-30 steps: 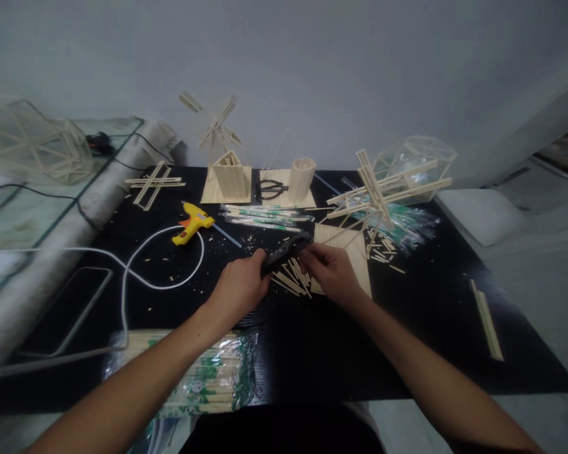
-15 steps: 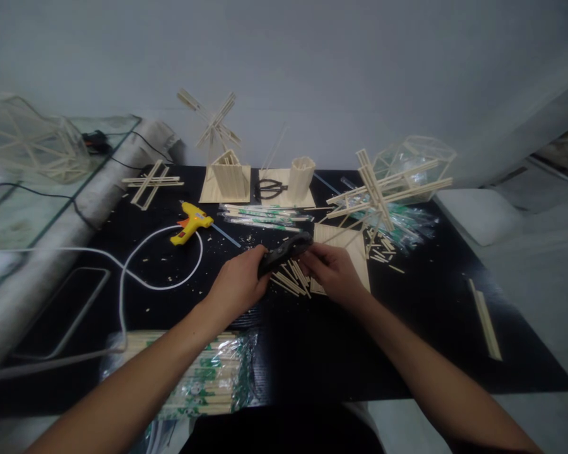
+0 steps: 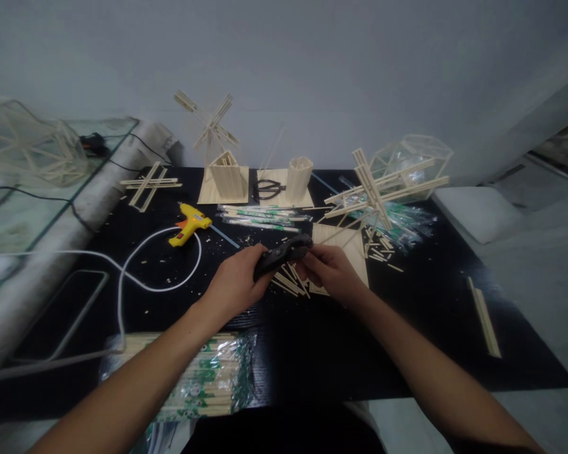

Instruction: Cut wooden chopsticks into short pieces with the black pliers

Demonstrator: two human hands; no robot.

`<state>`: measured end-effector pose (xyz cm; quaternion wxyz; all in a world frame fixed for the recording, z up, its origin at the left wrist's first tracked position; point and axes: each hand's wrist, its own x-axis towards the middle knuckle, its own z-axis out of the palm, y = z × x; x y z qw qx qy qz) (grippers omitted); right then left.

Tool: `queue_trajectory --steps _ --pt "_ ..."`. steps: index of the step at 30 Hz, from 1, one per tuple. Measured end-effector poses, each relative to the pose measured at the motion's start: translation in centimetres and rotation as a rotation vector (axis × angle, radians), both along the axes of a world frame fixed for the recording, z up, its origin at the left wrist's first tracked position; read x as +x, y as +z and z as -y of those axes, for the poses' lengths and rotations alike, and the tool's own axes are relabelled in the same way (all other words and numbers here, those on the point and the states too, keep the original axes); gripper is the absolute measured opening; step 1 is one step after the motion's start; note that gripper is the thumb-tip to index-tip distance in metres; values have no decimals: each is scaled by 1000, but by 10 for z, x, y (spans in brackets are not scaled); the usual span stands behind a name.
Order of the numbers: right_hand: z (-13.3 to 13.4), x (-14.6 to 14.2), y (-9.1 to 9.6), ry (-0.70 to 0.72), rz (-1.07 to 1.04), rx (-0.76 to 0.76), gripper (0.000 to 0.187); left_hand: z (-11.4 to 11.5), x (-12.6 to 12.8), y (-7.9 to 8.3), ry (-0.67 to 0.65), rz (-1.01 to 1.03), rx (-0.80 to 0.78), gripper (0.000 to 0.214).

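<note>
My left hand (image 3: 239, 280) is wrapped round a black hand tool (image 3: 284, 252) with a thick handle and a rounded head; its exact kind is too dark to make out. The head points up and to the right. At that head, the fingers of my right hand (image 3: 330, 270) are pinched together, and whatever they hold is hidden. Beneath the tool lie several short wooden sticks (image 3: 288, 280). A pale square of joined sticks (image 3: 345, 243) lies partly behind my right hand. Over it leans a windmill-like stick frame (image 3: 373, 189).
A yellow glue gun (image 3: 190, 224) with a white cord (image 3: 158, 289) lies left. Wrapped chopsticks (image 3: 260, 215), two stick towers (image 3: 230, 176) on bases and black scissors (image 3: 267, 188) are farther back. A bagged chopstick bundle (image 3: 208, 372) sits in front; loose sticks (image 3: 485, 321) lie right.
The black tool has turned slightly, so its handle shows more plainly in my left hand. Both hands stay almost in place, and the view has shifted a little.
</note>
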<state>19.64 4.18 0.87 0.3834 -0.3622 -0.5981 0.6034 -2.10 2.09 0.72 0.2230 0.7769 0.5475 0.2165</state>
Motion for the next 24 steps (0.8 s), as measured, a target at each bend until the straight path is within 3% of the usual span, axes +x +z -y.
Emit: queue_trajectory --steps 16,24 --pt "1 -2 -3 -13 21 19 43 0 1 -3 -8 11 -7 22" --pt "3 -3 1 -5 36 32 45 1 1 -1 11 -17 -18 10"
